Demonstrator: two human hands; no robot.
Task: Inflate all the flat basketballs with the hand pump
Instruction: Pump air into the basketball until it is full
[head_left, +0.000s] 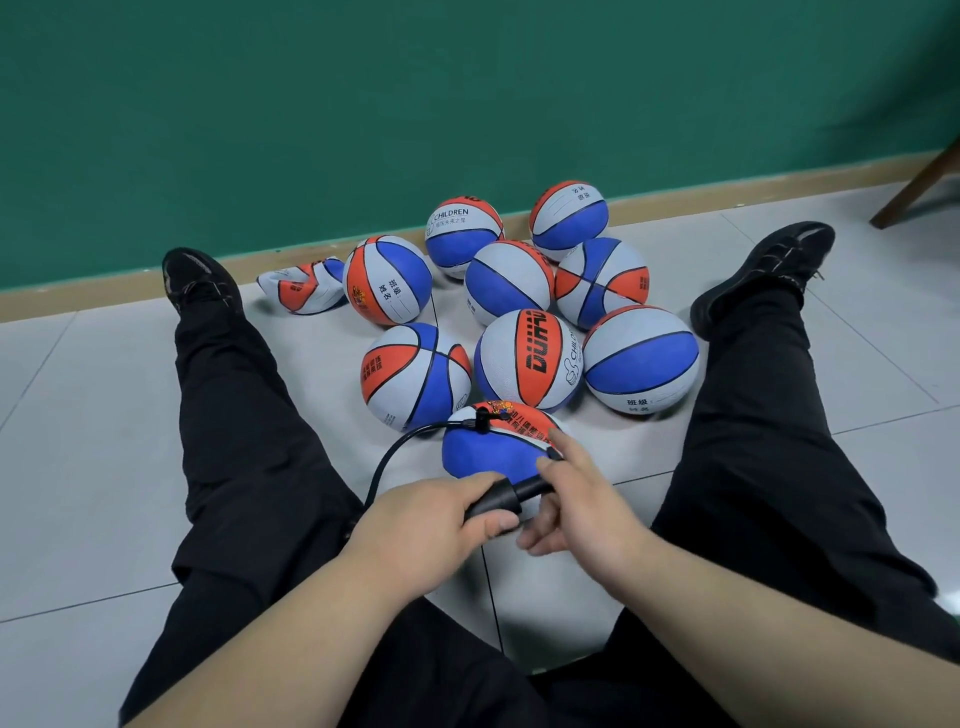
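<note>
So we've got the hand pump (511, 496) lying crossways in front of us, long axis from about 8 to 2 o'clock. Left hand (436, 519) is wrapped tight round the barrel, right hand (576, 499) loosely curled at the handle end. The half-flat ball (483, 452) sits at 12 o'clock on the floor, touching the right fingertips, hose (395, 452) plugged in on top.

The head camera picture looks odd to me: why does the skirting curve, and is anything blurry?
Head view: the wide-angle lens bows the skirting board and stretches the edges; the right hand is slightly motion-smeared beside the pump, the left hand sharper; lighting is soft and even, with faint shadows under the balls and no glare.
</note>
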